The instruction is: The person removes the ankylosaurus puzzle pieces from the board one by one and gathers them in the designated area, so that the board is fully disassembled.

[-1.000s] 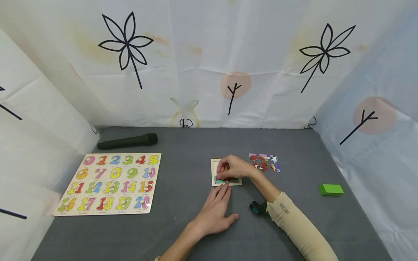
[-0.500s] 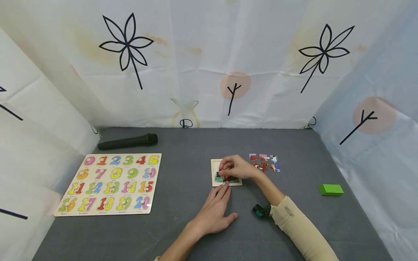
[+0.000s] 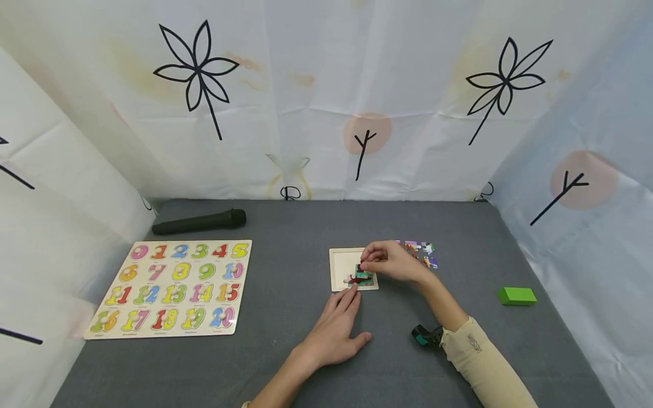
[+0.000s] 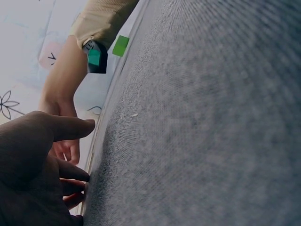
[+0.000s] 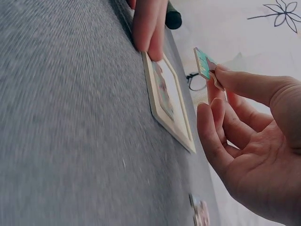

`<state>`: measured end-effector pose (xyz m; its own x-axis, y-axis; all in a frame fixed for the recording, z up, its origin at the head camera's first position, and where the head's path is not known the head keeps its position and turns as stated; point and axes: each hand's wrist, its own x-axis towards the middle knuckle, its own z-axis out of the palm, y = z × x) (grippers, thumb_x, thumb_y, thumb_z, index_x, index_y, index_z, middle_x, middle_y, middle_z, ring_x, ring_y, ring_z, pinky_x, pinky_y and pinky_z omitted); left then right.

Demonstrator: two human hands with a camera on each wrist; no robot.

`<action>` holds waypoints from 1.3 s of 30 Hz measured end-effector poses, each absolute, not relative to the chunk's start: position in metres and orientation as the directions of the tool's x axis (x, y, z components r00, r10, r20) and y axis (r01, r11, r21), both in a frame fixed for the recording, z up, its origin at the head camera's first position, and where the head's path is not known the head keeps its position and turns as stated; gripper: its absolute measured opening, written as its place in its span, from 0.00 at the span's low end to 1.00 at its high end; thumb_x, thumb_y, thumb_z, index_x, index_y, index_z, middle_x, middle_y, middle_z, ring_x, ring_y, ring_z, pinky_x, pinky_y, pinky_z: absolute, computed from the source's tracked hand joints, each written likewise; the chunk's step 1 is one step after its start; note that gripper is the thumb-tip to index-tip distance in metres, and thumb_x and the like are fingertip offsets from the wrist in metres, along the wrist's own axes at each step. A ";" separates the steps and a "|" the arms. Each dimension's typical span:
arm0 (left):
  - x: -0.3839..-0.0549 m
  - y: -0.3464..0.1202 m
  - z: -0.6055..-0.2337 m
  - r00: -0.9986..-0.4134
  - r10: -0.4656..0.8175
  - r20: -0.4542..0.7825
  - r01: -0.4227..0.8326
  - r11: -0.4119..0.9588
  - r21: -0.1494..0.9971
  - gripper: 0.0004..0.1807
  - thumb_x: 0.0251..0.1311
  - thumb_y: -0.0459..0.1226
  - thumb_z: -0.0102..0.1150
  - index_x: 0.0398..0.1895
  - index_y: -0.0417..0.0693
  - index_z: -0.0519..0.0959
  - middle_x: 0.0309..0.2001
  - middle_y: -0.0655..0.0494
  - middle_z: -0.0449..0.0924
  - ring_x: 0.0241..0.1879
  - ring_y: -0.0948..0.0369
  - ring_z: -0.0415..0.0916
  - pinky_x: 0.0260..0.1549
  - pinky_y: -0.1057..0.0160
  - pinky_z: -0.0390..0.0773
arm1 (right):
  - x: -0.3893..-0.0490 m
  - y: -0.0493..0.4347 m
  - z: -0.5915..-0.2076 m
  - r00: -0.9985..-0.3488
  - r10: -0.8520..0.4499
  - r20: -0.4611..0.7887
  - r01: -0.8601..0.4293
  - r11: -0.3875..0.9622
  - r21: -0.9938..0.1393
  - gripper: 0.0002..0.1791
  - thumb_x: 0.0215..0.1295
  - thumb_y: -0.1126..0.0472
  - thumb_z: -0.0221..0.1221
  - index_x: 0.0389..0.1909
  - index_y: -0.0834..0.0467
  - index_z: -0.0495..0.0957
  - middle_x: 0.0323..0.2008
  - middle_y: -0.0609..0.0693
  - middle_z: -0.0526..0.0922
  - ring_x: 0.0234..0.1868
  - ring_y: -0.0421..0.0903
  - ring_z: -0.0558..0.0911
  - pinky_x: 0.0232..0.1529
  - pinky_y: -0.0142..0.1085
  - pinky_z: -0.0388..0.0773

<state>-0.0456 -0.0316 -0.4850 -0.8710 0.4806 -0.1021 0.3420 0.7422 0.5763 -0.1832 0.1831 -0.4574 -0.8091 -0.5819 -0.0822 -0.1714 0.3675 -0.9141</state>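
Observation:
A small wooden puzzle tray (image 3: 333, 271) lies on the grey table, with joined teal and dark red puzzle pieces (image 5: 162, 89) along its near side. My left hand (image 3: 336, 333) lies palm down, its fingertips touching the tray's near edge and its thumb spread. Between thumb and fingers, my right hand (image 3: 394, 262) pinches a teal and dark red puzzle piece (image 5: 204, 64). That piece is held above the tray's right part, apart from it in the right wrist view. Several loose puzzle pieces (image 3: 429, 256) lie to the right, partly hidden behind my right hand.
A wooden number board (image 3: 168, 283) lies at the left, with a dark green microphone-shaped object (image 3: 199, 221) behind it. A green block (image 3: 517, 296) sits at the far right. White printed curtains (image 3: 326, 102) close off the back and sides.
My right hand has moved right with the puzzle piece, from the tray's left part to its right part, uncovering the tray's left side. My left hand has stayed in place.

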 end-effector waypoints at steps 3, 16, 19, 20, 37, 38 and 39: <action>-0.045 -0.031 -0.485 -0.872 0.479 -0.095 0.345 0.742 0.575 0.47 0.72 0.51 0.66 0.85 0.38 0.61 0.90 0.48 0.51 0.88 0.49 0.50 0.85 0.42 0.57 | -0.181 0.192 -0.456 -0.822 -0.564 -0.070 -0.179 0.374 -0.910 0.09 0.73 0.67 0.68 0.47 0.68 0.84 0.41 0.62 0.90 0.38 0.36 0.86 0.42 0.31 0.84; -0.046 -0.035 -0.483 -0.869 0.490 -0.063 0.383 0.750 0.539 0.45 0.72 0.52 0.66 0.84 0.38 0.64 0.88 0.47 0.56 0.85 0.49 0.57 0.82 0.45 0.62 | -0.169 0.236 -0.453 -0.865 -0.499 -0.041 -0.180 0.386 -0.905 0.09 0.73 0.69 0.67 0.48 0.72 0.83 0.41 0.65 0.89 0.37 0.36 0.87 0.41 0.33 0.86; -0.047 -0.036 -0.483 -0.869 0.493 -0.053 0.398 0.758 0.517 0.45 0.72 0.53 0.66 0.83 0.39 0.65 0.87 0.48 0.58 0.84 0.49 0.60 0.82 0.45 0.63 | -0.167 0.245 -0.454 -0.874 -0.485 -0.039 -0.174 0.387 -0.906 0.09 0.73 0.71 0.66 0.48 0.74 0.81 0.40 0.65 0.89 0.36 0.37 0.87 0.39 0.35 0.87; -0.047 -0.036 -0.482 -0.869 0.491 -0.058 0.396 0.761 0.514 0.45 0.72 0.53 0.65 0.83 0.40 0.65 0.87 0.49 0.58 0.84 0.49 0.60 0.82 0.44 0.63 | -0.167 0.247 -0.455 -0.876 -0.480 -0.037 -0.175 0.388 -0.905 0.09 0.73 0.71 0.66 0.48 0.74 0.81 0.40 0.64 0.89 0.35 0.37 0.87 0.39 0.36 0.88; -0.049 -0.040 -0.480 -0.868 0.493 -0.060 0.395 0.759 0.518 0.42 0.72 0.53 0.65 0.83 0.43 0.67 0.87 0.53 0.59 0.83 0.51 0.61 0.80 0.41 0.65 | -0.163 0.254 -0.476 -0.933 -0.358 0.033 -0.270 0.638 -0.721 0.07 0.69 0.64 0.72 0.43 0.62 0.89 0.34 0.53 0.91 0.33 0.32 0.84 0.38 0.28 0.81; -0.049 -0.040 -0.480 -0.868 0.494 -0.060 0.396 0.759 0.517 0.42 0.72 0.53 0.64 0.83 0.43 0.67 0.87 0.53 0.59 0.83 0.52 0.61 0.80 0.41 0.65 | -0.162 0.252 -0.476 -0.937 -0.347 0.035 -0.269 0.656 -0.705 0.07 0.68 0.64 0.73 0.43 0.61 0.89 0.34 0.51 0.91 0.33 0.33 0.84 0.38 0.28 0.81; -0.049 -0.040 -0.480 -0.867 0.494 -0.062 0.395 0.759 0.518 0.42 0.72 0.53 0.64 0.83 0.43 0.67 0.87 0.53 0.59 0.83 0.52 0.61 0.80 0.41 0.65 | -0.162 0.251 -0.475 -0.940 -0.339 0.036 -0.268 0.669 -0.693 0.06 0.68 0.63 0.73 0.43 0.60 0.90 0.34 0.50 0.91 0.33 0.33 0.85 0.38 0.28 0.81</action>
